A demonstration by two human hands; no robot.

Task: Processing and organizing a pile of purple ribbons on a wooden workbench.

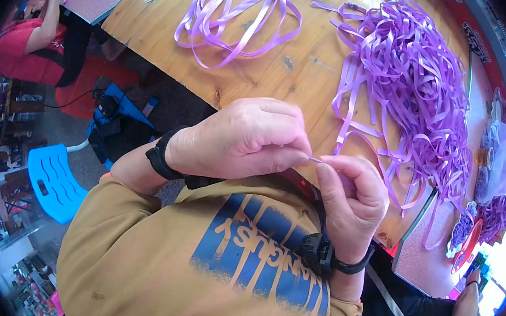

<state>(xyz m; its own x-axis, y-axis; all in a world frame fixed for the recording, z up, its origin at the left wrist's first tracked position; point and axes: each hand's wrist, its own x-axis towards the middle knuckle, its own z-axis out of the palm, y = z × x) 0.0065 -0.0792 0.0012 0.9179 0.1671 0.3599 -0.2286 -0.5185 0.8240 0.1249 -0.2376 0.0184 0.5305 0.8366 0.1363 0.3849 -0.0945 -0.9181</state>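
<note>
My left hand and my right hand meet just off the near edge of the wooden table, in front of my chest. Between their fingertips a thin bit of purple ribbon shows, pinched from both sides. My left fingers are curled over, hiding most of what they grip. The right thumb and forefinger press together. Beyond my right hand lies a big tangled pile of purple ribbons, with strands trailing toward me. A looser bundle of looped purple ribbon rests farther left on the table.
The wooden table has a pink-topped table at its right. A blue plastic stool stands at left. A person in red sits at far left; another person's arm shows at lower right. A clear plastic bag is at far right.
</note>
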